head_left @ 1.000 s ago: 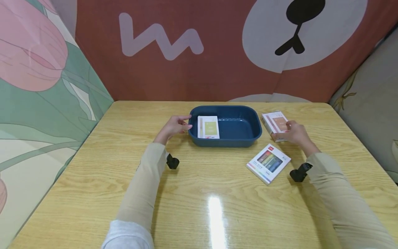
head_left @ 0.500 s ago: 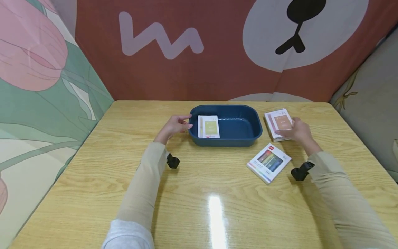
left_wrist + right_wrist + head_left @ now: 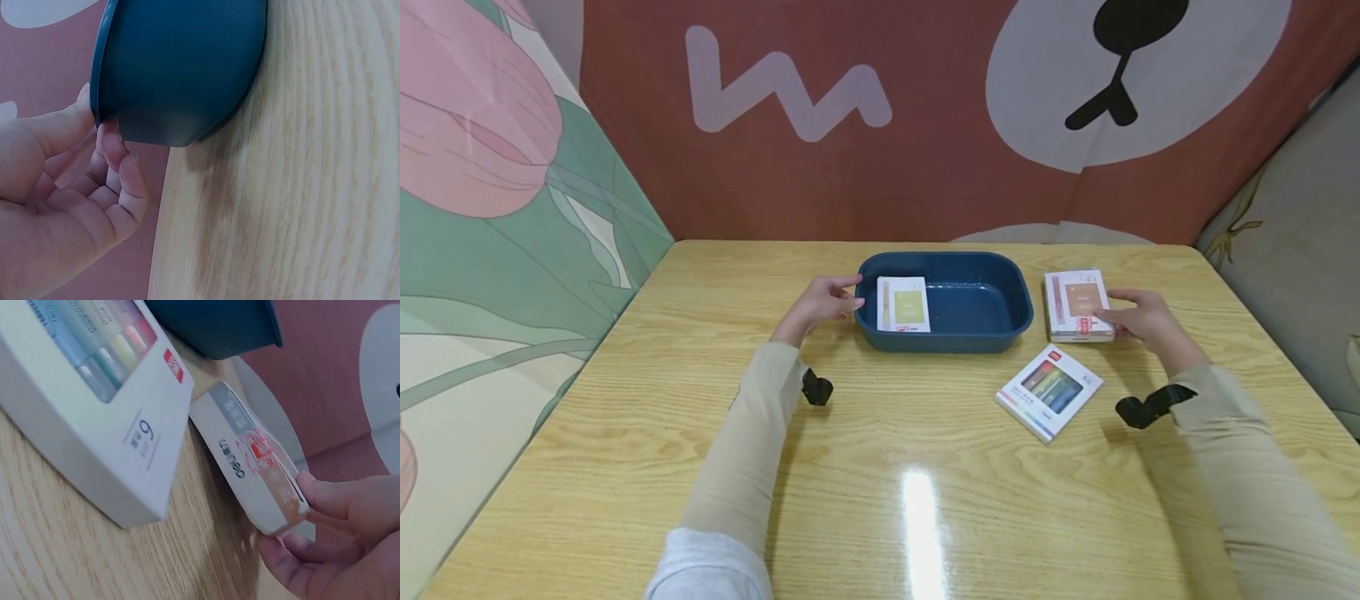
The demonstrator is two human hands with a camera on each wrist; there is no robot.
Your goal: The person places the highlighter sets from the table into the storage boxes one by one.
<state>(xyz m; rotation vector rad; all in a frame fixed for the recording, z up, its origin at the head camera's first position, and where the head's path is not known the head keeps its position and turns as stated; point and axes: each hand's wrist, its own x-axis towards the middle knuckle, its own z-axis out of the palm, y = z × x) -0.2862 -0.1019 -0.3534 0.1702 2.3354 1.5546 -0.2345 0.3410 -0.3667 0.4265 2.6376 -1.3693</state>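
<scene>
My left hand [image 3: 820, 306] pinches the left rim of a dark blue plastic basin [image 3: 946, 342], thumb on one side and fingers on the other in the left wrist view. Inside the basin, at its left, lies a white box with a yellow-green label [image 3: 910, 305]. Right of the basin, my right hand [image 3: 1150, 323] grips the right end of a white box with an orange-brown label [image 3: 1070, 310] between thumb and fingers. In the right wrist view this deli box [image 3: 240, 456] is tilted, its held end slightly off the table.
A white pack of highlighter-like pens [image 3: 1049, 394] with a clear window lies in front of the basin's right corner, close to the held box. The wooden table [image 3: 850, 467] ends at a red-brown cloth backdrop [image 3: 925, 183]. A black camera [image 3: 1150, 406] sits on the right wrist.
My right hand has shifted to the right and changed its hold on the orange-brown box. The box has turned straighter and moved slightly right. The left hand and basin stay put.
</scene>
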